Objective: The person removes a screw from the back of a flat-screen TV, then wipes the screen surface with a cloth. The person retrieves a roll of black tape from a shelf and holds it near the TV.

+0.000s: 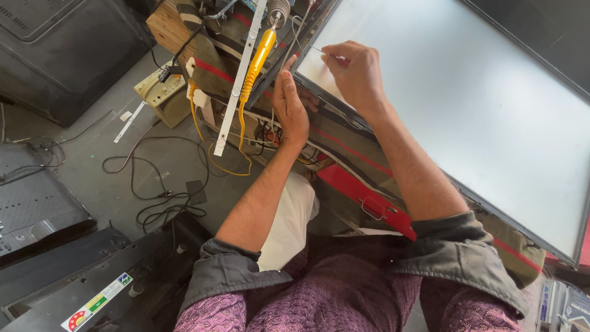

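Your right hand (356, 74) is pinched shut on a thin wire-like piece (319, 50) at the top corner of the large white panel (467, 104), while your left hand (291, 107) lies curled against the panel's dark frame edge (326, 98) just beside it; whether that hand actually grips anything cannot be told. Judging from this, work at the corner is in hand and not finished. The yellow-handled soldering iron (258, 61) rests unheld near your left hand, next to a white strip (243, 74), with loose cables (160, 184) on the floor crowding that side.
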A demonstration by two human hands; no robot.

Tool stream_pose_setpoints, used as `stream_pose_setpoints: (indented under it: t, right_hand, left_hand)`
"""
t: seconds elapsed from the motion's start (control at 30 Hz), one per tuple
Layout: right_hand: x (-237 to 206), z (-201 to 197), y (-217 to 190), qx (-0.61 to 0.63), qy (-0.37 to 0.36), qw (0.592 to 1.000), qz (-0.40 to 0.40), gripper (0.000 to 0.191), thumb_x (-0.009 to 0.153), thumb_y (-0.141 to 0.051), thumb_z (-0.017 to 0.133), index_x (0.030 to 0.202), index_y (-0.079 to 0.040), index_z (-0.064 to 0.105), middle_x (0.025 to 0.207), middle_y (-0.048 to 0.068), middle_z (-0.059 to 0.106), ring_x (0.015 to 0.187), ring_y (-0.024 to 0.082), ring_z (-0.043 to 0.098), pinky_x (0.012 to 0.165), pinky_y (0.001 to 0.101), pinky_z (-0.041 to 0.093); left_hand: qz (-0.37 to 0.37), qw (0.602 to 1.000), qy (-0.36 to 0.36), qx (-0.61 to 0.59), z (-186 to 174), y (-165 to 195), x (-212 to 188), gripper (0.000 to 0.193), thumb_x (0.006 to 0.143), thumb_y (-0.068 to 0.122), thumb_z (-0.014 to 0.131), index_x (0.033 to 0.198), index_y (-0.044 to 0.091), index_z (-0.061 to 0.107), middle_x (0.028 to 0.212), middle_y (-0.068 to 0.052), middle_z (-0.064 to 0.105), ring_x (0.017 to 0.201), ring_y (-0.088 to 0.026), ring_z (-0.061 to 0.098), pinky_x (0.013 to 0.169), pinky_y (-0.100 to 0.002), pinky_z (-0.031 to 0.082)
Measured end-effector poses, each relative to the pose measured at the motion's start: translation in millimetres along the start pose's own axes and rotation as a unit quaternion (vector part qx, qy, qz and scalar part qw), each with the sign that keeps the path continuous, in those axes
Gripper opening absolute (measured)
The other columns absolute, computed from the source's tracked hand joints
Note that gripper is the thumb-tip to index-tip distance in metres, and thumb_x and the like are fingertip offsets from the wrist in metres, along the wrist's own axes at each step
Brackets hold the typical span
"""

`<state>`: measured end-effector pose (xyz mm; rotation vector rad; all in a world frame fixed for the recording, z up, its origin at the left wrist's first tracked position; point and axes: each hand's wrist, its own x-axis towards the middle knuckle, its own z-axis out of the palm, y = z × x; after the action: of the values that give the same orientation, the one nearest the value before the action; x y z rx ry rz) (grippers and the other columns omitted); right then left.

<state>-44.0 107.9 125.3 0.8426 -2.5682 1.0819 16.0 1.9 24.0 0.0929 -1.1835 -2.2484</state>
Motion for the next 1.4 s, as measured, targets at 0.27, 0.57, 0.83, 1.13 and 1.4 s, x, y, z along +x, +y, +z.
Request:
stream_pose_setpoints:
  t: [0.27,0.57,0.83,1.13,1.4]
  right_hand:
    - [-2,-7,-21,-0.114,-0.018,0.993,-0.020,0.015,0.096,-0.010,0.071,0.108,-0.006,0.080,0.099,0.009,0.075,0.086,0.026,0.072,0.076,0.0394,0.054]
    - [-16,1,-31,-0.077,0.002,0.997,-0.029,0.014,0.097,-0.009,0.070,0.107,-0.005,0.079,0.099,0.009,0.075,0.086,0.026,0.072,0.076,0.0374,0.055]
    - [-27,3,-43,-0.070,-0.008,0.997,-0.033,0.015,0.096,-0.007,0.069,0.107,-0.005,0.079,0.099,0.010,0.075,0.087,0.027,0.073,0.078,0.0392,0.055]
    - [-32,2,-44,-0.061,-0.014,0.996,-0.061,0.016,0.095,-0.004,0.068,0.105,-0.005,0.079,0.100,0.010,0.074,0.090,0.027,0.073,0.079,0.0394,0.055]
    - [-13,3,-25,-0.129,0.041,0.988,-0.068,0.013,0.097,-0.007,0.070,0.104,-0.004,0.080,0.098,0.010,0.073,0.086,0.029,0.070,0.075,0.0413,0.054]
  left_hand:
    - [0.004,1.000,-0.013,0.026,-2,1,0,0.051,0.116,0.037,0.032,0.147,0.003,0.053,0.092,-0.005,0.065,0.060,-0.007,0.059,0.048,-0.021,0.048]
    - [0.005,0.999,-0.018,0.043,-1,4,-1,0.054,0.115,0.041,0.032,0.148,0.004,0.051,0.077,-0.002,0.061,0.059,-0.006,0.058,0.049,-0.021,0.048]
    - [0.016,0.999,-0.016,0.049,-1,1,-2,0.055,0.114,0.042,0.031,0.148,0.003,0.051,0.079,-0.002,0.063,0.059,-0.006,0.058,0.050,-0.022,0.049]
    - [0.136,0.982,-0.002,0.131,-12,-34,2,0.048,0.129,0.040,0.030,0.148,0.003,0.055,0.118,-0.008,0.069,0.079,-0.011,0.059,0.070,-0.024,0.051]
    - [0.001,0.999,0.003,0.038,1,-2,-1,0.054,0.113,0.042,0.034,0.145,0.002,0.053,0.076,-0.003,0.063,0.056,-0.008,0.058,0.049,-0.022,0.049]
